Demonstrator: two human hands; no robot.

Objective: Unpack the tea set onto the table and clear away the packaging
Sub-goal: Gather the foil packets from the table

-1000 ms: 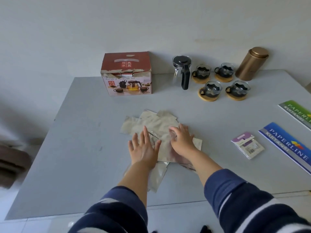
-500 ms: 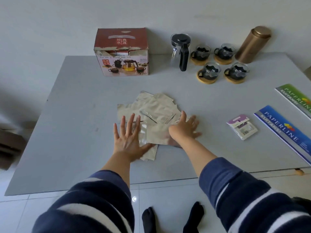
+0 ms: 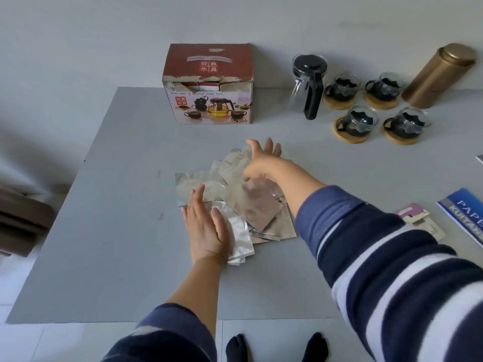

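Two hands on the go here, both working the heap of flattened plastic bags (image 3: 235, 202) in the middle of the tabletop (image 3: 109, 231). The tea set looks already unpacked: glass teapot (image 3: 308, 84) and four glass cups (image 3: 376, 108) on wooden coasters sit at the far right, well apart from the bags, with the gold canister (image 3: 439, 74) beside them and the set's box (image 3: 209, 84) at the far edge.

What matters for the next move, I'd say: the heap runs diagonally, from near-left to far-right, and lies between the two hands. The left hand (image 3: 206, 226) is at the near end, palm down, fingers (image 3: 194, 199) straight and close together, pressing on a silvery bag, gripping nothing. The right hand (image 3: 261, 163) reaches across from the right to the far end, forearm stretched over the pile, fingers spread wide and lifted a bit, also holding nothing that I can see. Whether its palm touches the bags I can't tell, it's a bit blurry.

My guess is the step in hand is squaring the bags into one stack, so the hands would need to close in along that diagonal. Slippery film, easy to fan out again.
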